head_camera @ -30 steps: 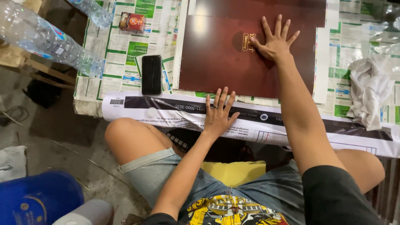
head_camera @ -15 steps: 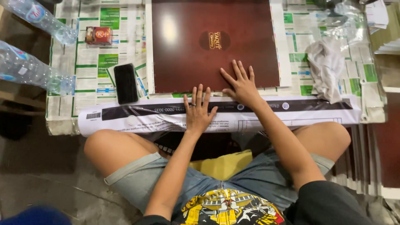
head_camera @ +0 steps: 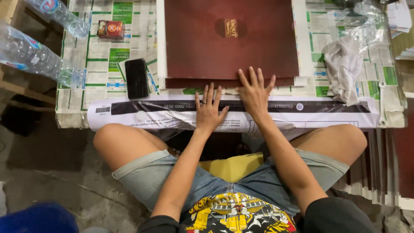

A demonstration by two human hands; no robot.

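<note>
Both hands flat, fingers spread, gripping nothing: left hand (head_camera: pixel 208 113) on the white plastic-wrapped roll (head_camera: pixel 172 114), right hand (head_camera: pixel 254 92) pressing the dark red board's (head_camera: pixel 202 43) near edge; keep pressure even.

Both hands flat, palms down, side by side

The left hand (head_camera: pixel 208 111) lies open with its palm down, the four fingers (head_camera: pixel 211 92) held close together and pointing straight away from the body, the thumb spread out to the right; a ring shows on one finger. Its forearm runs straight back toward the torso, wrist in line with it. The right hand (head_camera: pixel 255 92) sits just beside it and a little farther forward, also palm down, fingers fanned slightly apart and thumb angled outward. The right forearm slants back to the right, elbow bent near the thigh. Neither grip closes on anything. Both knees are spread wide, legs bare below denim shorts.
</note>
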